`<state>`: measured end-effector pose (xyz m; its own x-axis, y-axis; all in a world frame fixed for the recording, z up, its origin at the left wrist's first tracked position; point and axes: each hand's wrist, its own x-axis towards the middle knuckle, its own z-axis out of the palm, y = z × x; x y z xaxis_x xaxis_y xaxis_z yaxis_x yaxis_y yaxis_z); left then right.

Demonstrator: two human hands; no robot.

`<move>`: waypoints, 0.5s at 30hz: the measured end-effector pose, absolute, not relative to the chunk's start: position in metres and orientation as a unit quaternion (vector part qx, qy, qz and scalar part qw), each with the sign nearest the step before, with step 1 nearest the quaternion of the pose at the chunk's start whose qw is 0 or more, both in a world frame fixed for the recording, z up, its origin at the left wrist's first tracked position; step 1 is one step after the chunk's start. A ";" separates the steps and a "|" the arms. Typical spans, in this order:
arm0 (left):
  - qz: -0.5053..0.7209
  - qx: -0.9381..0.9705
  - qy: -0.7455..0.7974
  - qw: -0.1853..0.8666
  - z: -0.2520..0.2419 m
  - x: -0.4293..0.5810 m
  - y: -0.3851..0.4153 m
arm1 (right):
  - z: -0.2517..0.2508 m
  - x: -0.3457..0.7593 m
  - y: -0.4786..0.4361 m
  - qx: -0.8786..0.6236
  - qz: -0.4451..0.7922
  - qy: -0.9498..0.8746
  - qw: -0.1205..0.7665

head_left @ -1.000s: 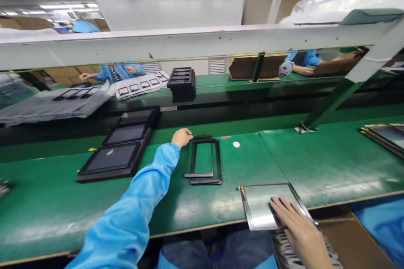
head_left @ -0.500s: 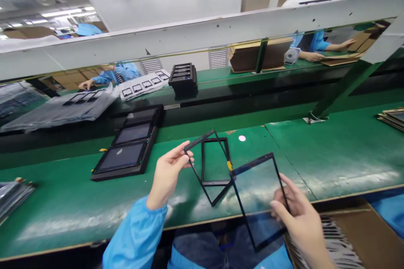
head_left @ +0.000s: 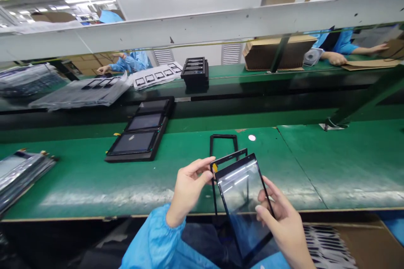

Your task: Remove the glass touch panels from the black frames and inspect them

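Observation:
My left hand (head_left: 193,185) pinches the upper left corner of a thin black frame (head_left: 229,157). Held by its right edge in my right hand (head_left: 279,214) is a clear glass touch panel (head_left: 244,201) with a black border. The panel overlaps the front of the frame, tilted, and hides much of it; I cannot tell whether they touch. A yellow tab (head_left: 215,168) shows at the panel's upper left corner, close to my left fingers. Behind them a second black frame (head_left: 223,136) lies on the green bench (head_left: 176,176).
Left of my hands a black tray (head_left: 129,157) carries dark screens. Stacked panels (head_left: 23,172) lie at the far left. A box of strips (head_left: 328,243) stands below the bench edge at right. A green post (head_left: 353,101) rises at right. Co-workers' hands (head_left: 336,58) show across the bench.
My hands have come closer together. The held frame has turned more upright and now sits behind the touch panel. The camera view has shifted left.

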<state>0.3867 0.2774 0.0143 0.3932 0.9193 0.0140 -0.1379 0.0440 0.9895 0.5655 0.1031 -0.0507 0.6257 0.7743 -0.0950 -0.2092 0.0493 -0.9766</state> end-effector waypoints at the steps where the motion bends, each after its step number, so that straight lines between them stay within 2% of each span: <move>1: 0.422 0.550 0.356 0.627 0.015 0.387 0.277 | -0.052 0.565 0.103 -0.588 0.361 -0.244 0.681; 15: 0.398 0.503 0.364 0.675 0.004 0.390 0.264 | -0.058 0.563 0.101 -0.632 0.318 -0.238 0.665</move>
